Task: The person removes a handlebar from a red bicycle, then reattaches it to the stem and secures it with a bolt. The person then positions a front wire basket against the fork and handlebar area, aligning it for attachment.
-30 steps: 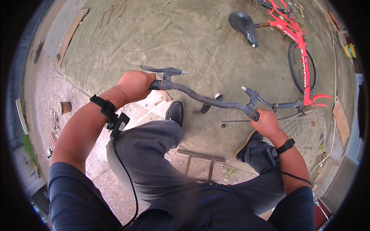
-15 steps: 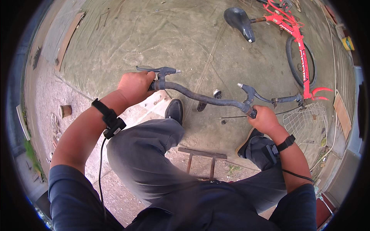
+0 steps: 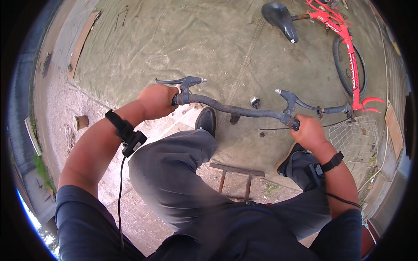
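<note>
A dark, worn bicycle handlebar (image 3: 233, 109) is held up in front of my knees, one end in each fist. My left hand (image 3: 157, 102) is closed round its left end, next to a black brake lever (image 3: 174, 81). At the opposite end, my right hand (image 3: 310, 132) grips just beside the other brake lever (image 3: 289, 101), which has a silver tip. The ends inside my fists are hidden. Just past my right hand, a dark stem tube (image 3: 335, 110) lies by the red bicycle frame (image 3: 353, 65).
The bicycle's black saddle (image 3: 276, 18) and a wheel (image 3: 338, 71) are at the far right. A wire basket (image 3: 355, 139) stands beyond my right wrist. Small round parts (image 3: 255, 102) and a thin cable (image 3: 272, 129) lie on the ground sheet. A wooden frame (image 3: 237, 170) sits between my legs.
The whole view has shifted a little, so the ground, bicycle and handlebar appear farther right. Both hands keep the same hold on the handlebar.
</note>
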`<state>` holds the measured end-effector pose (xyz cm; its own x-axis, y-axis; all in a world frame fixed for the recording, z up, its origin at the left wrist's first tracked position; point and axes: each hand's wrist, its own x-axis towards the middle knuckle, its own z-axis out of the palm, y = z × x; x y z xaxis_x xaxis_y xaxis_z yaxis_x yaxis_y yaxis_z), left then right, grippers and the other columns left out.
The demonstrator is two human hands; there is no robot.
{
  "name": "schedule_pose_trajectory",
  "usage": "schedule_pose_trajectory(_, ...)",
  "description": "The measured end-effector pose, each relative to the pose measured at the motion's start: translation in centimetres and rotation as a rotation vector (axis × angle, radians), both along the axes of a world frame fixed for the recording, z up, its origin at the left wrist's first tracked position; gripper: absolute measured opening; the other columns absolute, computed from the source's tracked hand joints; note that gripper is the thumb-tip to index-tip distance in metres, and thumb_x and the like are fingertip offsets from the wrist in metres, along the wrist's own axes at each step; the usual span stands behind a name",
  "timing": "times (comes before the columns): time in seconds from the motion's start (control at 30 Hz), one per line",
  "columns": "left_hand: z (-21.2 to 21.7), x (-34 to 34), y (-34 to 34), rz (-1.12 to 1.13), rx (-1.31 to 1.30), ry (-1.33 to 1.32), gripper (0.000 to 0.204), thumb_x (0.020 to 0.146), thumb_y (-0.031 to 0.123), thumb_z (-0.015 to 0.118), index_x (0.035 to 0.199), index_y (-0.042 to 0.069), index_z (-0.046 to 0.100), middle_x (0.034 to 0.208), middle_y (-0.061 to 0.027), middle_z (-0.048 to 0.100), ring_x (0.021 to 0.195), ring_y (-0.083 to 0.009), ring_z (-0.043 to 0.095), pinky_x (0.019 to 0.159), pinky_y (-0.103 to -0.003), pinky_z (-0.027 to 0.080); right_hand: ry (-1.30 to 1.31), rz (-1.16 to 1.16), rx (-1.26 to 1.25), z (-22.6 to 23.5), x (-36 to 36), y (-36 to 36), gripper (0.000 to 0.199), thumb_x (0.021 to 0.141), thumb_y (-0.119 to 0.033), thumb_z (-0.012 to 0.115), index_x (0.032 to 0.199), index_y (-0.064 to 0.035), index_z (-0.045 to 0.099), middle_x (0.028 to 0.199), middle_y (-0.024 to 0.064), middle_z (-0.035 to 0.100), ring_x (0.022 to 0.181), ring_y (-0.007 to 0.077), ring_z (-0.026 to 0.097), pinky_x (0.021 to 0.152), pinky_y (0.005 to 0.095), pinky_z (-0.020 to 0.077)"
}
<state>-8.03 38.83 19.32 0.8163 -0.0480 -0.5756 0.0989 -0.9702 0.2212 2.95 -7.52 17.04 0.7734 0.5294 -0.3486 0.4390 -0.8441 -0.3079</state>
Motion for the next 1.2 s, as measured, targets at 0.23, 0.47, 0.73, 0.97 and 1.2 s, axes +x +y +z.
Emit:
schedule_pose_trajectory(0.23,0.4,0.6,0.4,0.02,-0.075,0.226,0.022,0.083,0.026,0.076,0.09,0.007,0.066,0.075,-0.0123,0.069,0.072,-0.0301,0.069,0.065,-0.044,0.053,0.012,0.072,-0.049,0.4,0.4,0.4,0.018,0.08,-0.022,0.071,0.084,-0.0055,0.067,0.079,0.0207,0.068,0.077,0.0441,0.067,0.067,0.0517,0.0529)
schedule_pose_trajectory(0.47,0.6,0.3,1.0,0.174,-0.295,0.472,0.028,0.081,0.021,0.084,0.087,0.0,0.066,0.067,-0.008,0.062,0.061,-0.0182,0.062,0.058,-0.036,0.049,0.519,0.125,-0.156,1.9,4.2,1.6,0.025,0.078,-0.027,0.071,0.082,-0.0024,0.068,0.077,0.0204,0.069,0.073,0.0412,0.066,0.067,0.0478,0.0512)
schedule_pose_trajectory(0.73,0.4,-1.4,0.1,0.16,-0.194,0.138,0.023,0.079,0.015,0.078,0.092,-0.001,0.068,0.075,-0.0204,0.066,0.071,-0.0363,0.064,0.068,-0.042,0.05,0.3,0.131,-0.169,1.7,3.0,1.8,0.021,0.081,-0.026,0.065,0.087,-0.0063,0.068,0.083,0.0204,0.07,0.081,0.0441,0.067,0.072,0.0512,0.0532)
schedule_pose_trajectory(0.97,-1.5,-2.5,0.0,0.066,0.006,-0.211,0.023,0.082,0.017,0.074,0.099,0.005,0.065,0.082,-0.0193,0.069,0.079,-0.0402,0.068,0.071,-0.047,0.053,0.021,0.077,-0.145,0.9,2.4,1.7,0.015,0.083,-0.02,0.067,0.091,-0.0081,0.068,0.089,0.0168,0.073,0.087,0.0387,0.071,0.075,0.0502,0.0564)
schedule_pose_trajectory(1.2,-3.3,-2.6,-0.3,0.101,0.258,-0.351,0.017,0.087,0.019,0.069,0.098,0.011,0.06,0.089,-0.0162,0.071,0.086,-0.0402,0.069,0.073,-0.051,0.055,-0.155,-0.014,-0.178,0.4,1.6,2.8,0.011,0.086,-0.021,0.067,0.09,-0.0115,0.069,0.091,0.0128,0.074,0.086,0.0362,0.073,0.074,0.0484,0.0583)
